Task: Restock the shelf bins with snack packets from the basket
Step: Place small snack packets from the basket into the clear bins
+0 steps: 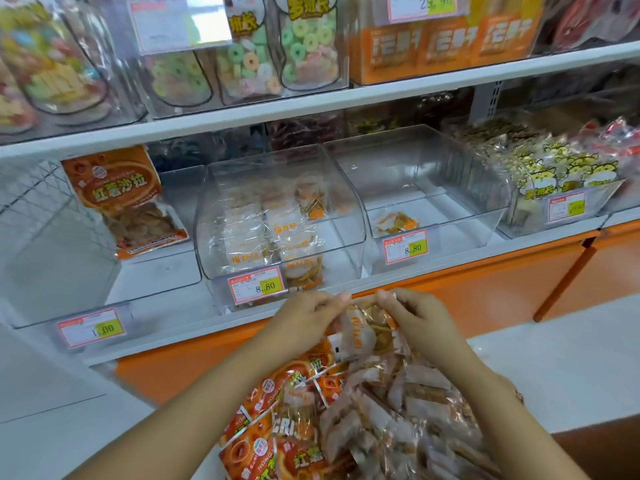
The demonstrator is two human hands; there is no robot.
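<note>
Left hand (pixel 306 315) and right hand (pixel 420 317) pinch, seemingly, one snack packet (pixel 365 336).

Upper centre, clear tubs of pastel ring candies (pixel 304 46) stand beside orange boxes (pixel 440 46) at upper right; an orange cabinet front (pixel 485 289) runs lower down.

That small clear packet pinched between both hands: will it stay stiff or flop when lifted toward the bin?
Likely floppy: the small packet hangs crinkled below the left hand and right hand pinching its top. Probably light: a pinch alone seems to carry it. Glossy film may slip.
</note>
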